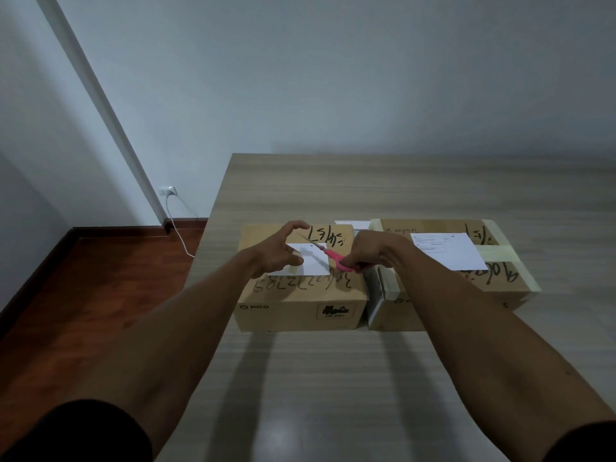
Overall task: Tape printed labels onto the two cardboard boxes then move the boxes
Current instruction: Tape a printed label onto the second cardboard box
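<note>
Two cardboard boxes stand side by side on the table. The left box [300, 301] has black handwriting and a white printed label [313, 263] on its top. The right box [500, 281] is wrapped in pale tape and carries a larger white label [450, 250]. My right hand [373, 250] grips pink-handled scissors [336, 260], whose blades point toward my left hand over the left label. My left hand [283, 251] hovers above that label with thumb and fingers curled apart; whether it pinches a strip of tape I cannot tell.
The wooden table [400, 378] runs wide in front of and behind the boxes. Its left edge drops to a dark red floor [83, 295]. A wall socket with a white cable [173, 221] is at the back left. A white object [353, 224] peeks out behind the boxes.
</note>
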The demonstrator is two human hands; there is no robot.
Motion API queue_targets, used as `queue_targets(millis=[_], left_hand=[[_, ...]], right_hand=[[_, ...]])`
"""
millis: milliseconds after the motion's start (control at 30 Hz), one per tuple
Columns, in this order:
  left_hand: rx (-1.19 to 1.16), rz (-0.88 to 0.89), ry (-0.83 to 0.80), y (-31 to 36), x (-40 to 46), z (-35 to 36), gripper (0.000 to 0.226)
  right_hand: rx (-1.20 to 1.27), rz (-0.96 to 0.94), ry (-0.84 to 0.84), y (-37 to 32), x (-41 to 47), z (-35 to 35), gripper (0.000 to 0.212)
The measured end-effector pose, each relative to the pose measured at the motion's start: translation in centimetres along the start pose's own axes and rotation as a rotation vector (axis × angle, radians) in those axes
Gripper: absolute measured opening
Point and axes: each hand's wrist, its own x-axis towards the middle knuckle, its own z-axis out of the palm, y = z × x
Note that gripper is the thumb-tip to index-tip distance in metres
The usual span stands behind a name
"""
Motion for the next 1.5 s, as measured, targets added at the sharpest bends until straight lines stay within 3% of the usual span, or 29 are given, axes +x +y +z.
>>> queue_targets(millis=[200,367,567,667,800,900,1033,1133,1233,1400,1500], left_hand=[[0.180,0.083,0.155,-1.1,-1.1,-0.7,0.082],[0.467,0.000,0.352,-2.8,-2.1,-1.2,0.101],[0.609,-0.088,0.429,-4.9,-2.9,-1.0,0.116],[0.584,-0.098,0.441,-5.7,-2.7,-0.8,0.119],[0.405,-0.128,0.447,-6.2,-2.2,-1.1,0.120],[0.186,-0.147,0.495,-5.1,-2.2,-1.4,0.101],[-0.152,-0.053,0.502,-2.1,-2.2,-1.8,0.066],[-0.420,-0.017,0.470,0.8,-2.3,-1.2,0.053],[-0.655,-0.026,0.418,3.2,-2.5,-0.4,0.051],[-0.862,-0.006,0.288,4.0,-1.7,0.4,0.047],[-0.968,0.002,0.226,4.4,-1.6,1.0,0.029]], right_hand=[[0.058,0.103,0.153,0.6,0.6,2.6,0.018],[-0.034,0.120,0.313,1.1,0.7,4.6,0.019],[-0.083,0.154,0.309,0.7,0.7,6.1,0.019],[0.065,0.204,0.254,0.9,1.4,6.6,0.021],[0.213,0.292,0.091,-0.2,0.9,5.8,0.015],[0.157,0.338,0.014,-1.0,0.8,5.0,0.012],[-0.002,0.062,0.315,-2.2,1.1,4.6,0.010],[0.327,-0.200,0.338,-3.3,1.1,4.5,0.012],[0.626,-0.338,0.313,-4.6,0.8,4.5,0.025],[0.869,-0.396,0.226,-5.4,1.0,4.7,0.041],[0.969,-0.405,0.233,-5.4,1.1,4.8,0.045]])
